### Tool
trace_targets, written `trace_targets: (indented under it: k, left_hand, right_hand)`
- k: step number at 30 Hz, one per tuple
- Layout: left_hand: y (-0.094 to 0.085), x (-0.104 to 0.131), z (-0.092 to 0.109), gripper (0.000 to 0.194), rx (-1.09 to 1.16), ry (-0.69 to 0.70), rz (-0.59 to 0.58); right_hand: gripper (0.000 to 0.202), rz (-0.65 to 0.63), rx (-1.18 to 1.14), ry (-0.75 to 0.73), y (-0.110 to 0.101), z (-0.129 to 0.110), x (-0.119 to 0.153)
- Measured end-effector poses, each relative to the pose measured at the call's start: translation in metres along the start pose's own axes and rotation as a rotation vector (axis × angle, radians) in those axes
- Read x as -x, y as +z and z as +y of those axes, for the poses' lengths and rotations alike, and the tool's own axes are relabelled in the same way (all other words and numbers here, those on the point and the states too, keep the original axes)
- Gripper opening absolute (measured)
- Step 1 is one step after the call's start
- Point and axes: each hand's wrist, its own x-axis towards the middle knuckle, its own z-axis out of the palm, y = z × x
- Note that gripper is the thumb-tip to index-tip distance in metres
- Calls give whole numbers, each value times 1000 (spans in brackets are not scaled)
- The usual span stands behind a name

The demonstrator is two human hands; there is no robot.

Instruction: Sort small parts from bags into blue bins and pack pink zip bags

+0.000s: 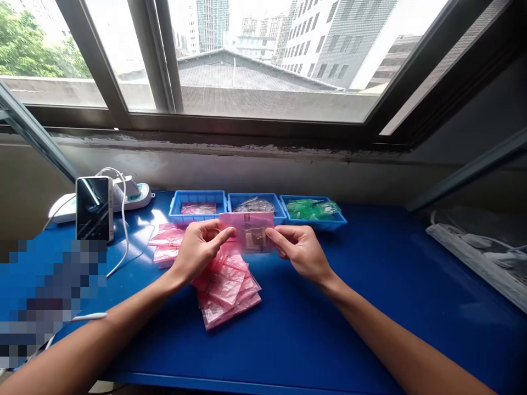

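A small pink translucent bag with small parts inside is stretched between my two hands, above the table. My left hand pinches its left edge between thumb and fingers. On its right edge, my right hand has the same kind of pinch. Below the left hand lies a pile of flat pink bags, and another stack of pink bags is just behind that wrist. Behind the held bag stand three blue trays in a row: one with pink bags, one with metallic pieces, one with green pieces.
On the left, a phone stands upright before a white power strip, with a white cable running forward. Another power strip lies at the right edge of the blue table. A window is behind.
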Motion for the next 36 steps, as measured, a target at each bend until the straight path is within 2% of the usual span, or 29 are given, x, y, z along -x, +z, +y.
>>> trace_targets:
  k: [4, 8, 12, 16, 20, 24, 28, 31, 36]
  left_hand:
    - [0, 3, -2, 28, 6, 76, 20]
    - [-3, 5, -5, 11, -213, 368, 107]
    - [-5, 5, -6, 29, -368, 654, 196]
    - [-4, 5, -4, 24, -397, 732, 236]
    - [-4, 5, -2, 26, -396, 691, 227]
    - [-4, 6, 1, 14, -373, 511, 186]
    - [-2, 5, 5, 35, -244, 243, 101]
    - [-1, 3, 7, 46, -142, 97, 36]
    - [-1, 0, 6, 50, -90, 17, 7]
  right_hand:
    - [34, 19, -28, -25, 0, 0, -1]
    - [20, 95, 47, -171, 0, 2, 3]
    - [26, 177, 152, -331, 1, 7, 8]
    - [29, 203, 198, -437, 2, 7, 9]
    - [25, 202, 206, -448, 2, 4, 8]
    - [17, 169, 138, -301, 3, 0, 8]
    - [41, 126, 153, -181, 5, -5, 9]
    - [58, 99, 187, -121, 6, -6, 8]
    - [62, 67, 119, -24, 5, -4, 6]
